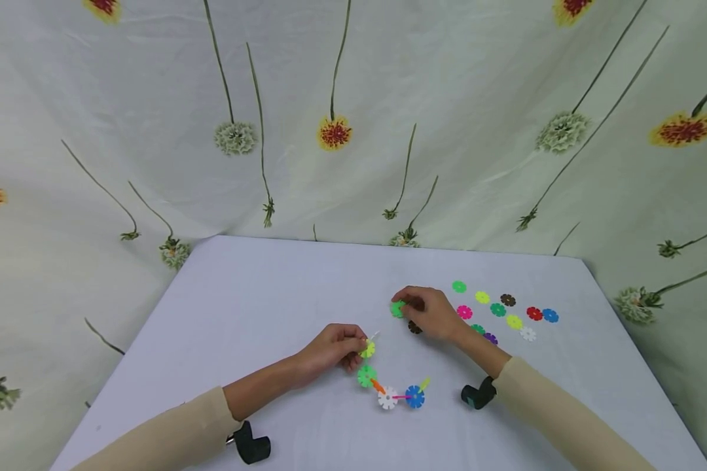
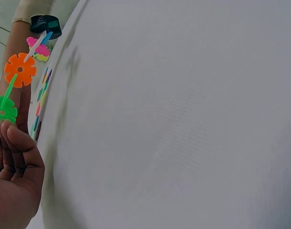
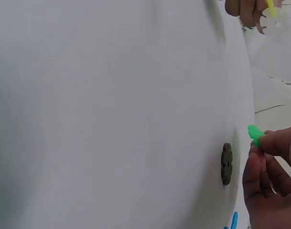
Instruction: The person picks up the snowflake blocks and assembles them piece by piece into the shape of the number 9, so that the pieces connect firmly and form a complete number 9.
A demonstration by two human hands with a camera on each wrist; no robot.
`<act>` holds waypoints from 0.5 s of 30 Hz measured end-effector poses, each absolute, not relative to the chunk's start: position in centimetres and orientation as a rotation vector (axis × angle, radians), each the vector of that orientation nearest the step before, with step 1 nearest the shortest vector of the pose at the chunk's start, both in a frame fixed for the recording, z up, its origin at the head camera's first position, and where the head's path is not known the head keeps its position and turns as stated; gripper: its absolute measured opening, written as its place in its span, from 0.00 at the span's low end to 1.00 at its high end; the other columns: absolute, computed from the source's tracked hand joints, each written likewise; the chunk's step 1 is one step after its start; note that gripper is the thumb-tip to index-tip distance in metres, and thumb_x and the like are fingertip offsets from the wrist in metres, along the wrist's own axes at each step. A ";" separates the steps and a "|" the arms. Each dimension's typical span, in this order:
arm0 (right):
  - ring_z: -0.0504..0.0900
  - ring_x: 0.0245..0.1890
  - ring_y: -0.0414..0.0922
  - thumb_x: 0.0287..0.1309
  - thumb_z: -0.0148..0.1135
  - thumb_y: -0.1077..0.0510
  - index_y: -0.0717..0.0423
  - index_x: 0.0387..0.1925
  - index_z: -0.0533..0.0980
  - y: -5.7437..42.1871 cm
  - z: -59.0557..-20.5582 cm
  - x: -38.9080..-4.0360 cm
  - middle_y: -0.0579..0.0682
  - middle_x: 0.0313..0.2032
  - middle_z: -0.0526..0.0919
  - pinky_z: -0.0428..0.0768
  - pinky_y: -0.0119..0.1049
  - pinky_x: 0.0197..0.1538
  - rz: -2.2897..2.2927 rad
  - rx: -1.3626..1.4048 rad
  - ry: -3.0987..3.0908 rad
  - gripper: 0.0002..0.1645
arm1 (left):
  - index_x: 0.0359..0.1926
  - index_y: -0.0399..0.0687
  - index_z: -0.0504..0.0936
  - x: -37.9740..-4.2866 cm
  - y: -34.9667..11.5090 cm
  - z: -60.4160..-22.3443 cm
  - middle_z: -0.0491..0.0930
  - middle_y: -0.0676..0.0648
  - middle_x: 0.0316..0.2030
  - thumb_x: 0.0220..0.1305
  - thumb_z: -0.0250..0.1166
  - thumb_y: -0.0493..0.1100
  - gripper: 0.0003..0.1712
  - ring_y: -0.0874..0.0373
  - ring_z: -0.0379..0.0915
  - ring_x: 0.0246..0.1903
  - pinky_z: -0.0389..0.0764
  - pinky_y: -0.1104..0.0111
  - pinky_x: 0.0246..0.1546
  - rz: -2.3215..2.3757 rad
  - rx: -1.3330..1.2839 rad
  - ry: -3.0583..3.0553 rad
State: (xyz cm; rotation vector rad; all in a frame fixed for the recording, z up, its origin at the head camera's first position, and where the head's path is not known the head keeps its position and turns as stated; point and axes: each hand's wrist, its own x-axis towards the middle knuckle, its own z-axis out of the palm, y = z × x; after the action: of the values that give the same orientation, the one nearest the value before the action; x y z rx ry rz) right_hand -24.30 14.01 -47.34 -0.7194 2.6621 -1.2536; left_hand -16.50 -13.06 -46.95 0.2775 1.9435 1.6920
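My left hand (image 1: pixel 336 347) pinches the upper end of a chain of interlocked notched plastic discs, near its yellow disc (image 1: pixel 368 348). A whitish disc (image 3: pixel 275 23) sticks out from that end. Below hang a green disc (image 1: pixel 366 376), an orange disc (image 2: pixel 20 70), a white disc (image 1: pixel 387 398) and a blue disc (image 1: pixel 415 397), with other discs edge-on between them. Up and to the right, my right hand (image 1: pixel 429 313) pinches a loose green disc (image 1: pixel 397 309) between thumb and finger, apart from the chain. A brown disc (image 3: pixel 226 164) lies on the table just under this hand.
Several loose discs lie right of the right hand, among them a pink disc (image 1: pixel 464 312), a red disc (image 1: pixel 534 313) and a blue disc (image 1: pixel 550 315). The white table (image 1: pixel 283 281) ends against a flower-print cloth (image 1: pixel 477 131). Black wrist devices (image 1: pixel 252 445) sit under both forearms.
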 end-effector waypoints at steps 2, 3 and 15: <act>0.83 0.42 0.42 0.72 0.63 0.62 0.52 0.54 0.86 14.0 -47.1 -24.1 0.50 0.49 0.91 0.83 0.31 0.48 -1.318 -0.690 2.608 0.13 | 0.44 0.35 0.80 -16.5 -13.0 -46.9 0.79 0.51 0.29 0.77 0.59 0.40 0.10 0.60 0.75 0.30 0.81 0.73 0.36 1.691 0.272 1.943; 0.83 0.41 0.42 0.72 0.64 0.61 0.52 0.54 0.86 14.0 -46.9 -24.0 0.51 0.48 0.91 0.83 0.31 0.46 -1.354 -0.676 2.572 0.13 | 0.44 0.36 0.80 -16.5 -13.0 -46.9 0.79 0.51 0.29 0.77 0.59 0.40 0.10 0.60 0.75 0.30 0.81 0.72 0.36 1.690 0.267 1.942; 0.86 0.38 0.53 0.74 0.65 0.59 0.59 0.56 0.85 13.0 -45.7 -21.5 0.60 0.45 0.89 0.86 0.32 0.44 -1.569 -0.603 2.170 0.14 | 0.44 0.38 0.79 -16.6 -12.8 -47.0 0.77 0.51 0.29 0.78 0.57 0.40 0.09 0.60 0.74 0.30 0.80 0.72 0.36 1.683 0.243 1.929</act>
State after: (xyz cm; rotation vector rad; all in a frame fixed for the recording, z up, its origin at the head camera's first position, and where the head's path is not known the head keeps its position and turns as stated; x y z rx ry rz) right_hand -21.49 13.04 -45.70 -0.6027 2.1697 -1.5692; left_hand -16.59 -12.78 -47.01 0.2433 1.9294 1.6830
